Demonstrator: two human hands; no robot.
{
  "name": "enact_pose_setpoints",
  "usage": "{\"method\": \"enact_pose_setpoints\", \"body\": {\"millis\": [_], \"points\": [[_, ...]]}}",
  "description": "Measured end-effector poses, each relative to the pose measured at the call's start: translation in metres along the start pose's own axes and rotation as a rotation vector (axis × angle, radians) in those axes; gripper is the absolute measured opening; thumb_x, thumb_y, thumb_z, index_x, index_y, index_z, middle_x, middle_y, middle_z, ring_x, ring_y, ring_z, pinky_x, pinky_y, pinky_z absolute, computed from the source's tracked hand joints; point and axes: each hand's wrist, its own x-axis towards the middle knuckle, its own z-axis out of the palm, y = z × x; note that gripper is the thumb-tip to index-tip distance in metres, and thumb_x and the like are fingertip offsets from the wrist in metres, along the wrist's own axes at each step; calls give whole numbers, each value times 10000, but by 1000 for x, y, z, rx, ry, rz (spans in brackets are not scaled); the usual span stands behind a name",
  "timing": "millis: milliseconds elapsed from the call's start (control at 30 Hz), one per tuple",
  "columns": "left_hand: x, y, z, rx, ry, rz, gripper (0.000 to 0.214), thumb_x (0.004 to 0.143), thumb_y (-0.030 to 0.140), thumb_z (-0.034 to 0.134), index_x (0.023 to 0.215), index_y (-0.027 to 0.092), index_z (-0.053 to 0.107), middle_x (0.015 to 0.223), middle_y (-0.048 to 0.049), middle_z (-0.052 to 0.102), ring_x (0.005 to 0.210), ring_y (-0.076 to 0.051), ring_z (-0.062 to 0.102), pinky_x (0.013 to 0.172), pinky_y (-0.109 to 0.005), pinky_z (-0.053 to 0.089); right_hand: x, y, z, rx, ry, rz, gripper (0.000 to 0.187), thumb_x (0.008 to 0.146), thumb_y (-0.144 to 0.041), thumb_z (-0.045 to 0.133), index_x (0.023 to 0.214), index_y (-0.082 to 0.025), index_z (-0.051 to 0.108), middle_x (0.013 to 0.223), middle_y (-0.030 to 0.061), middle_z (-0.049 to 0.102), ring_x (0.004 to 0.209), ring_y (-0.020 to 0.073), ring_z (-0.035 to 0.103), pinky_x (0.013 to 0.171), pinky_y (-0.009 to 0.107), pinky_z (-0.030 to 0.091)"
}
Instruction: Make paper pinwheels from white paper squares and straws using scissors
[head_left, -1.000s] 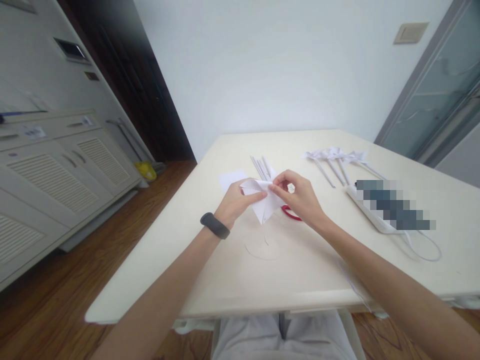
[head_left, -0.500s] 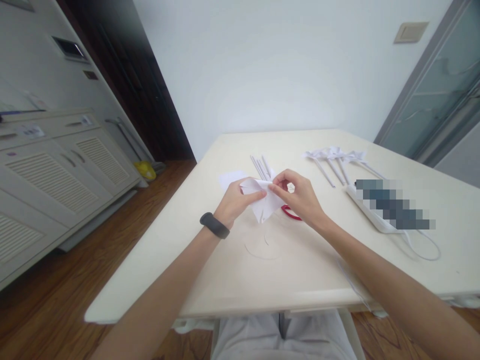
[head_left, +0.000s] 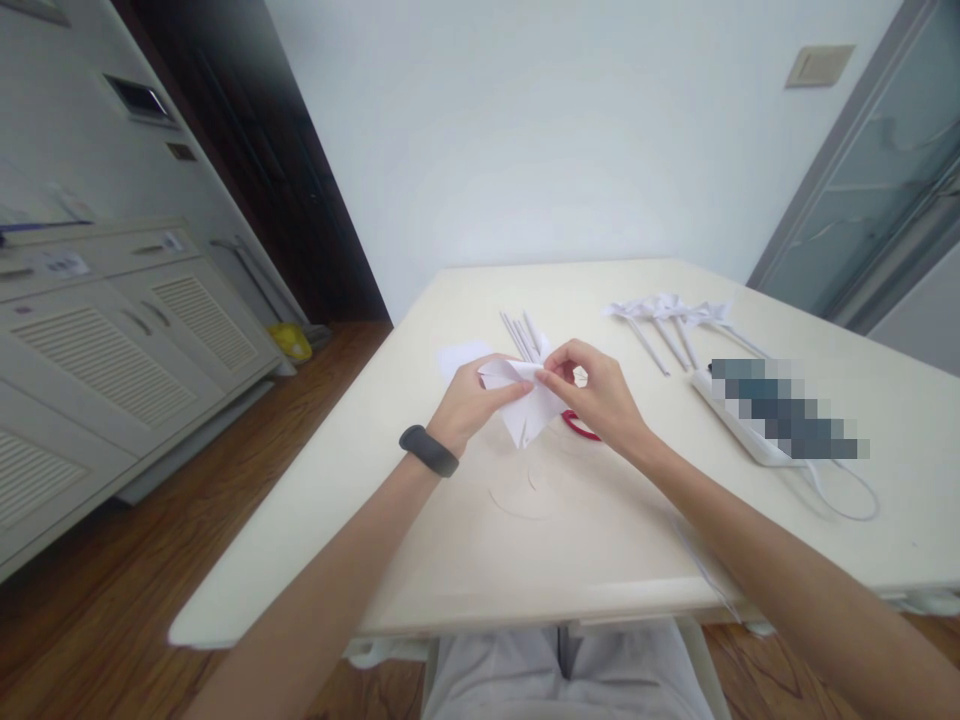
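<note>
The left hand (head_left: 469,398) and right hand (head_left: 606,395) pinch one cut white paper (head_left: 525,412) — it is over the table (head_left: 360,500), between them. Thin white sticks (head_left: 514,331) lie just behind it — a red loop (head_left: 576,426) peeks out by the right hand.

White paper (head_left: 531,412) in both hands (head_left: 466,402) (head_left: 606,395)

left hand (head_left: 472,400): thumb extended inward, other fingers mostly hidden | right hand (head_left: 606,396): thumb and index finger pinching, finger joints bent | hands: thumb tips near each other | left forearm (head_left: 356,560), right forearm (head_left: 772,555): angled forward, converging
</note>
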Motion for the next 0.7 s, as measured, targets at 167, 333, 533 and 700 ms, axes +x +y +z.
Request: {"method": "enact_pose_setpoints", "body": {"millis": [167,333,533,700], "points": [[0,1,-1,2,4,-7,308,689,333,654,935,150,619,888,-52,639,823,-197,587,697,-276,441,0,-1,0,-3,7,-1,69,790,-232,545,741,-185,551,714,1,541,654,126,498,600,246,388],[0,2,-1,2,8,-3,305,688,308,651,950,157,612,920,-54,635,857,-201,583,718,-280,443,0,-2,1,0,2,3,68,783,-226,547,729,-186,548,704,-2,538,648,123,502,571,236,386],[0,2,-1,39,39,3,312,668,303,664,944,167,617,933,-46,626,859,-194,577,706,-269,437,0,-2,1,-5,0,5,71,785,-228,548,727,-188,553,706,0,543,651,124,507,553,231,382],[0,2,-1,25,47,2,318,658,304,675,941,170,617,923,-39,624,845,-183,576,705,-260,431,0,-1,0,-14,-3,-36,68,794,-221,551,734,-188,556,711,-2,543,649,121,505,587,237,387]]}}
